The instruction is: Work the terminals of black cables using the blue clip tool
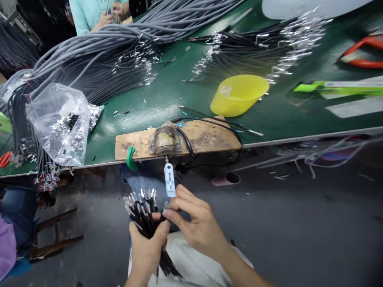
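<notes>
My left hand [149, 247] is wrapped round a bundle of black cables [143, 219] with silvery foil at their upper ends. The lower ends of the bundle hang past my palm over my lap. With thumb and forefinger, my right hand [194, 223] pinches the foil-wrapped tip of one black cable, set apart on the right of the bundle. Just above my right fingertips a light blue slotted plastic piece [170, 181] sticks out from a small motor [166, 139]. That motor sits on a wooden board [209, 135] at the table's front edge.
A green clamp [131, 158] grips the board. On the green table [113, 135] lie a plastic bag [60, 123], grey cables [125, 34], a yellow cup [239, 93], foil-ended black cables [254, 42] and orange-handled scissors [362, 52]. A person [98, 16] works across the table.
</notes>
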Demonstrator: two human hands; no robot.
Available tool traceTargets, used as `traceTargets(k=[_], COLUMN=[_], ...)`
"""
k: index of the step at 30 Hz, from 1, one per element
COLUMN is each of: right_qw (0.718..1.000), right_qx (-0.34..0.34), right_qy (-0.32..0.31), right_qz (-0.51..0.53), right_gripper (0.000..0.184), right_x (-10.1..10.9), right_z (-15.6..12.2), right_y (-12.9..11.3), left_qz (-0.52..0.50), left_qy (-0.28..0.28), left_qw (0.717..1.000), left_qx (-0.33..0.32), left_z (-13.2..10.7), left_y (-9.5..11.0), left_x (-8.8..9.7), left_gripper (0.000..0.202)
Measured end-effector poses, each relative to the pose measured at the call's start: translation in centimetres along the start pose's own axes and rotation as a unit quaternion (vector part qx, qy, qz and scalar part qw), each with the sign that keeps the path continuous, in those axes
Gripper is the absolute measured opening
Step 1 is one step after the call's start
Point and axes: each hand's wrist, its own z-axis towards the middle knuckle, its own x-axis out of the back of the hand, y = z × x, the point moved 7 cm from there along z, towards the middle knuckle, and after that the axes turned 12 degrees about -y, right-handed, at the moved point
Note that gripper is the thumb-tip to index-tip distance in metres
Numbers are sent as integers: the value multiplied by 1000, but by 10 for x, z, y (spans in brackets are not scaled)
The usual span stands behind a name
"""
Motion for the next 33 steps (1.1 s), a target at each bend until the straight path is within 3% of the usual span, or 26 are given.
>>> traceTargets(k=[5, 8, 12, 20, 23, 26, 28, 30, 33], right_qw=[996, 984, 924, 905, 940, 976, 974, 931, 819], right_qx=[1, -68, -168, -195, -183, -100, -82, -115, -164], right_qy=[80, 32, -31, -38, 36, 116, 75, -23, -140], right_qz=[29, 159, 341, 377, 286, 154, 197, 347, 533], right_gripper=[17, 18, 30, 26, 25, 21, 22, 29, 39], right_x=[-6, -20, -35, -31, -23, -8, -11, -24, -40], right_z=[-14, -17, -21, -16, -19, -21, -17, -12, -7], right_y=[8, 28, 54, 51, 47, 34, 34, 41, 43], left_qz=[-80, -125, -134, -108, -94, -84, -78, -62, -5], left_qy=[-29, -69, -86, -136, -142, -133, -127, -122, -96], left_qw=[996, 990, 987, 984, 985, 987, 989, 991, 994], left_qx=[3, -5, 9, 23, 18, 19, 19, 10, -44], left_z=[4, 8, 11, 14, 15, 15, 15, 16, 19], left_y=[1, 2, -4, -17, -15, -12, -9, -4, 11], left_x=[-8, -16, -16, -20, -24, -22, -19, -15, -9], left_gripper=[33, 41, 47, 42, 42, 44, 45, 44, 36])
